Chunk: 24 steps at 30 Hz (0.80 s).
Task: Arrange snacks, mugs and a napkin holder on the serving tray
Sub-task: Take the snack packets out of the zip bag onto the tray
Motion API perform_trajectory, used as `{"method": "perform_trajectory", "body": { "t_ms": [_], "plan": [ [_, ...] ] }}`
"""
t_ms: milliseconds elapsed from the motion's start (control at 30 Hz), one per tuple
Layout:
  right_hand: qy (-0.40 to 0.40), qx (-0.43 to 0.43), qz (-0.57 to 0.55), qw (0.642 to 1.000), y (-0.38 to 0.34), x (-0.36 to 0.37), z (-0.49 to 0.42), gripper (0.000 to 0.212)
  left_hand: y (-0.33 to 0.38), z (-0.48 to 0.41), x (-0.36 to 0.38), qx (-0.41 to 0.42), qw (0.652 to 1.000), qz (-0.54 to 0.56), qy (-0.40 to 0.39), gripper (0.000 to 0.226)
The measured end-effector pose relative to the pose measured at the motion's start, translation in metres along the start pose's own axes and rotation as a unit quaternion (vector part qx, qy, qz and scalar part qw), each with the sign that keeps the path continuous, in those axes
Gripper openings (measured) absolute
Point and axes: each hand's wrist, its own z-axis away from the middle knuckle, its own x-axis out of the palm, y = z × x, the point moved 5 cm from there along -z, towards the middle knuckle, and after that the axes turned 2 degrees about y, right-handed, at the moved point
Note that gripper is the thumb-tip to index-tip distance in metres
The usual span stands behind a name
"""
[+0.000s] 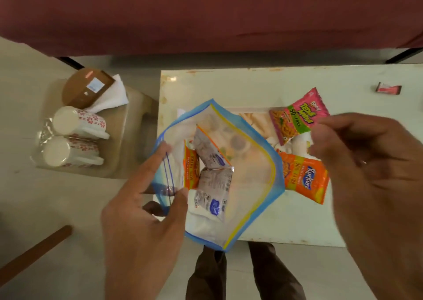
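My left hand pinches the left rim of a clear zip bag with a blue and yellow seal, held open over the table. Inside it lie several snack packets, orange and silver. My right hand hovers to the right of the bag, fingers curled and apart, holding nothing. On the serving tray, mostly hidden behind the bag, lie a pink snack packet and an orange Kurkure packet. Two floral mugs lie on their sides on a stool at left, beside a brown napkin holder with white napkins.
The pale table holds the tray; a small red wrapper lies at its far right. The beige stool stands left of the table. A maroon cloth spans the back. A wooden bar crosses the lower left floor.
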Motion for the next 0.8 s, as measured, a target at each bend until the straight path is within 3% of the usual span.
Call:
{"method": "perform_trajectory", "body": {
  "t_ms": [67, 100, 133, 200, 233, 300, 367, 467, 533, 600, 667, 733, 800],
  "plan": [
    [-0.139, -0.086, 0.015, 0.987, -0.029, 0.036, -0.001, 0.012, 0.0, 0.001, -0.002, -0.004, 1.0, 0.008, -0.002, 0.07],
    [-0.218, -0.14, 0.067, 0.963, -0.034, 0.057, 0.0, 0.014, 0.0, 0.001, -0.002, -0.001, 1.0, 0.011, -0.003, 0.071],
    [-0.307, -0.191, 0.148, 0.921, -0.035, 0.08, 0.001, 0.019, 0.003, 0.003, -0.003, 0.006, 1.0, 0.014, -0.002, 0.07],
    [-0.463, -0.272, 0.333, 0.775, -0.01, 0.123, 0.011, 0.035, 0.011, 0.006, -0.003, 0.023, 0.999, 0.033, -0.007, 0.066],
    [-0.505, -0.309, 0.37, 0.716, 0.001, 0.138, 0.017, 0.035, 0.013, 0.009, -0.003, 0.028, 0.999, 0.039, -0.007, 0.065],
    [-0.549, -0.382, 0.368, 0.645, 0.014, 0.158, 0.03, 0.018, 0.017, 0.013, -0.002, 0.033, 0.998, 0.048, -0.016, 0.067],
    [-0.543, -0.445, 0.388, 0.597, 0.027, 0.172, 0.04, 0.039, 0.017, 0.015, -0.001, 0.037, 0.998, 0.044, -0.014, 0.067],
    [-0.512, -0.481, 0.505, 0.501, 0.048, 0.186, 0.045, 0.026, 0.018, 0.015, 0.001, 0.038, 0.999, 0.039, -0.001, 0.065],
    [-0.528, -0.482, 0.48, 0.508, 0.052, 0.194, 0.051, 0.032, 0.015, 0.014, 0.0, 0.049, 0.998, 0.027, 0.008, 0.065],
    [-0.505, -0.472, 0.43, 0.581, 0.036, 0.192, 0.047, 0.042, 0.008, 0.01, -0.004, 0.038, 0.999, 0.027, 0.011, 0.07],
    [-0.471, -0.459, 0.401, 0.638, 0.011, 0.184, 0.038, 0.032, -0.007, 0.003, -0.01, 0.007, 0.998, 0.058, 0.01, 0.069],
    [-0.432, -0.448, 0.439, 0.648, -0.017, 0.169, 0.028, 0.023, -0.017, -0.004, -0.014, -0.025, 0.994, 0.102, 0.004, 0.066],
    [-0.398, -0.404, 0.458, 0.685, -0.044, 0.148, 0.014, 0.025, -0.027, -0.014, -0.02, -0.019, 0.988, 0.156, 0.008, 0.065]
  ]
}}
